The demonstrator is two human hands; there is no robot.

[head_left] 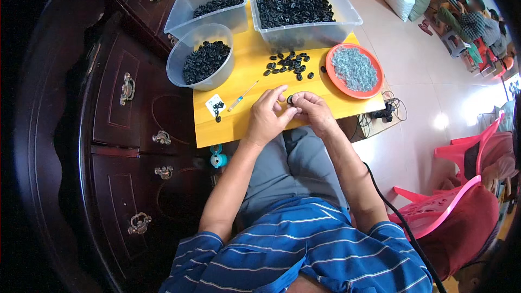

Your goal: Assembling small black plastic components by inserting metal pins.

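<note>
Over the near edge of the yellow table, my right hand [313, 113] pinches a small black oval part [290, 99] between thumb and fingers. Close against it on the left is my left hand [265, 116], its fingers loosely bent and apart, its thumb reaching toward the right hand; I see nothing held in it. Just beyond both hands lies a loose group of similar black oval parts [290, 63]. An orange-red round tray [332, 82] of small clear pieces [354, 69] sits to the right. Left of my hands are a thin pen-like tool [242, 96] and a white card [213, 109] with several small black parts.
Two clear rectangular bins [304, 37] [172, 21] and a round clear tub [209, 82] hold many black parts on the table [209, 135]. Dark wooden drawers [130, 108] stand close on the left. Cables [399, 109], pink chairs [434, 211] and seated people [477, 27] are to the right.
</note>
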